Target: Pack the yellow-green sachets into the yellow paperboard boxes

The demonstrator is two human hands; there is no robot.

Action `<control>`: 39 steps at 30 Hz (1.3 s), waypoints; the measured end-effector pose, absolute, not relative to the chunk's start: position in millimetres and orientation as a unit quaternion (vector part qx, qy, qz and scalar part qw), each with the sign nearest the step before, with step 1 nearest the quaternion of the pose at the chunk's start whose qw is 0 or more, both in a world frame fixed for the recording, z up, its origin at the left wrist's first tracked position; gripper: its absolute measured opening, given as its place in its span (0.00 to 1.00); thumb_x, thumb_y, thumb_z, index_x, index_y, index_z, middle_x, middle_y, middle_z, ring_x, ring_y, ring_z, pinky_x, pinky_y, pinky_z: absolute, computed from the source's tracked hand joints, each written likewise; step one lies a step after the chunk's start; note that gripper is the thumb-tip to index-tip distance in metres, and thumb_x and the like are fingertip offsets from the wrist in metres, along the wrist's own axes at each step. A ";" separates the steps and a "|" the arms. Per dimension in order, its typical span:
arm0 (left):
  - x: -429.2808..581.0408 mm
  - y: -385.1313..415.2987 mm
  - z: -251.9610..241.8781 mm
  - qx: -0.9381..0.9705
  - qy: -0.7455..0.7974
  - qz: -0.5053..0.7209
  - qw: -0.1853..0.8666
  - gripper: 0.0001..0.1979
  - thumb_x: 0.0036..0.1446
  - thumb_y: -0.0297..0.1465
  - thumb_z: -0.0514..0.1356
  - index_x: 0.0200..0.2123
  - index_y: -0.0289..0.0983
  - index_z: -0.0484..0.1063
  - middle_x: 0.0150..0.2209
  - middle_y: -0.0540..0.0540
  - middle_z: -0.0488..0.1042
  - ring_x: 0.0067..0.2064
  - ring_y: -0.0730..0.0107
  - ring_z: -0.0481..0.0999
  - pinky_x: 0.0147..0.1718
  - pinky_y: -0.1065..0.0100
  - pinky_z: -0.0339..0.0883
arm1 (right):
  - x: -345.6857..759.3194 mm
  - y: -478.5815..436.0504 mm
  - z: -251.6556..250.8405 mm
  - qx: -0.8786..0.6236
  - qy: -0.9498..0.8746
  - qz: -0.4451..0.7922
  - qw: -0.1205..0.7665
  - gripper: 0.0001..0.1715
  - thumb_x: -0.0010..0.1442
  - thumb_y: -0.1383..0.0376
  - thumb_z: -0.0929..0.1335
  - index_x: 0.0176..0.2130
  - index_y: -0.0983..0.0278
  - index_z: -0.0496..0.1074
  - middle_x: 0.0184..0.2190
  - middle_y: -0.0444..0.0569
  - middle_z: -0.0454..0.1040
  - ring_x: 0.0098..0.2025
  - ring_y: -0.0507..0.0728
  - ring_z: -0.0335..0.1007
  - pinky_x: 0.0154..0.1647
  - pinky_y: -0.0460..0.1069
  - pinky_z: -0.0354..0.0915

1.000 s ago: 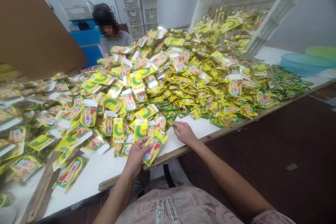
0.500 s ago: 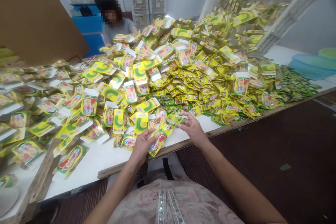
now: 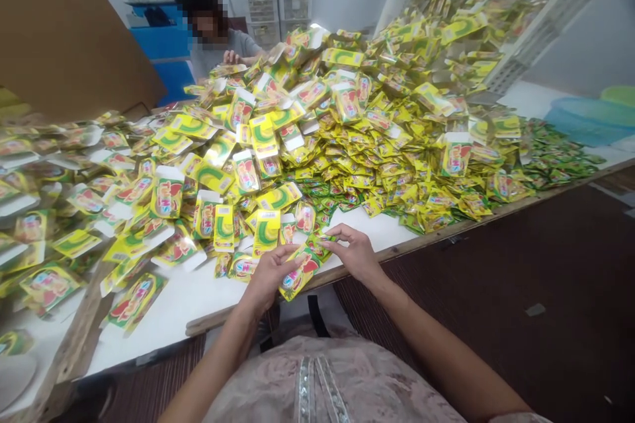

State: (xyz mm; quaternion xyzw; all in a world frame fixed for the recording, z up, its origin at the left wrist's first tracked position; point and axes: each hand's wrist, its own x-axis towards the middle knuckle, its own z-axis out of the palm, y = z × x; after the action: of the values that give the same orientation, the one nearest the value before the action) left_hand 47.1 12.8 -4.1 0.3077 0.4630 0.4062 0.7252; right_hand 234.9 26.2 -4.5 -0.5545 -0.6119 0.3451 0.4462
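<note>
Near rough wooden edging (image 3: 407, 248), hands (image 3: 270, 272) (image 3: 354, 254) pinch a flat glossy carton (image 3: 300, 275), left, and a small sachet (image 3: 317, 240), right.

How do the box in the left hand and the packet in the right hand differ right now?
The box looks larger than the packet. The box is mainly yellow; the packet looks mainly green. The left hand grips the box, while the right hand pinches the packet. Both show some green.

One head-height view, forward and down across the table (image 3: 203, 294)
</note>
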 end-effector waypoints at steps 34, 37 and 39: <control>42.9 8.4 2.3 0.416 0.474 0.397 0.667 0.24 0.39 0.35 0.69 0.43 0.37 0.74 0.39 0.44 0.79 0.43 0.59 0.76 0.41 0.65 0.68 | 190.3 13.7 -3.1 -0.522 -0.539 0.485 0.449 0.14 0.51 0.65 0.67 0.40 0.61 0.66 0.30 0.43 0.73 0.31 0.54 0.72 0.33 0.48 0.66; 17.5 14.7 13.5 0.488 0.506 0.328 0.631 0.20 0.38 0.36 0.69 0.38 0.36 0.77 0.38 0.42 0.79 0.42 0.55 0.76 0.38 0.65 0.70 | 199.6 26.1 -6.9 -0.538 -0.596 0.389 0.452 0.12 0.53 0.64 0.67 0.40 0.61 0.67 0.33 0.45 0.74 0.38 0.56 0.71 0.42 0.52 0.65; -19.5 22.6 32.1 0.479 0.583 0.336 0.564 0.20 0.32 0.37 0.72 0.33 0.37 0.77 0.32 0.44 0.80 0.36 0.54 0.77 0.30 0.66 0.70 | 220.4 40.2 -10.9 -0.576 -0.629 0.281 0.441 0.11 0.54 0.64 0.66 0.40 0.62 0.68 0.37 0.50 0.74 0.43 0.58 0.68 0.47 0.54 0.63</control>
State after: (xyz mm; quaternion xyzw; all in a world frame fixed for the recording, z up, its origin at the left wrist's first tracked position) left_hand -19.5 22.6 32.1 0.4792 0.5826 0.3364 0.5638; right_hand 220.4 40.2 -10.9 -0.5760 -0.6287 0.2809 0.4406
